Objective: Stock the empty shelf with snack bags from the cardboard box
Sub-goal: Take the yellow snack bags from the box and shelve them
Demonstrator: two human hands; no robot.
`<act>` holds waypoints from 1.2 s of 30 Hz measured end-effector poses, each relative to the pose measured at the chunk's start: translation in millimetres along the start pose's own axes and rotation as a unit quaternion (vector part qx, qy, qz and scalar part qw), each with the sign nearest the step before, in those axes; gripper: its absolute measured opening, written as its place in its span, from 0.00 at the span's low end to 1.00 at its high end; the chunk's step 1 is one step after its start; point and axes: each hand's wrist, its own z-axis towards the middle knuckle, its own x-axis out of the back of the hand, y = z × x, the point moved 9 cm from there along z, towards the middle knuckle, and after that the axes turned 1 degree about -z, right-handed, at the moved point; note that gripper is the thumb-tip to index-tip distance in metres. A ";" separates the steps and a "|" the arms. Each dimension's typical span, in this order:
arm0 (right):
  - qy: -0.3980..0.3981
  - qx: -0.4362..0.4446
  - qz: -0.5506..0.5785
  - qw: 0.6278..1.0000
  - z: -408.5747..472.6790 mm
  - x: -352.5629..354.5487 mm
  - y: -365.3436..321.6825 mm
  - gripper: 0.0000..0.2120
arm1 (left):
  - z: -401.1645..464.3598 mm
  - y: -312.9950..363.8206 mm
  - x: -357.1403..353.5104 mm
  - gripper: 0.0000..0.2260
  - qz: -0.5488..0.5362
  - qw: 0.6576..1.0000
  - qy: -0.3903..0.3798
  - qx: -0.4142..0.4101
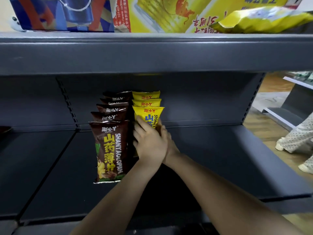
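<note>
On the dark grey shelf [211, 158] a row of several brown snack bags [108, 150] stands upright. Just to its right stands a shorter row of three yellow snack bags, one behind the other. Both my hands are at the front yellow snack bag [149, 113]. My left hand [149, 141] lies over its front, with fingers curled round its left edge. Largely hidden behind the left hand, my right hand [166, 138] holds the bag's right edge. The cardboard box is out of view.
The upper shelf's front edge [152, 53] overhangs close above. It carries a blue box [59, 14], a yellow box [160, 14] and a loose yellow bag [262, 17]. A person's legs [298, 136] stand in the aisle on the right.
</note>
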 end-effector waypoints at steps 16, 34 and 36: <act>0.077 0.114 -0.232 0.963 -138.1 98.4 28.1 0.12 | -118.1 82.1 17.3 0.13 -0.104 0.987 -0.040 -0.116; 0.138 0.070 -0.148 0.977 -266.5 158.6 163.2 0.09 | -259.6 79.1 -77.4 0.08 -0.073 0.976 -0.134 -0.154; 0.104 0.029 -0.160 0.981 -271.2 141.6 186.7 0.10 | -269.9 64.0 -105.6 0.08 -0.021 0.974 -0.174 -0.141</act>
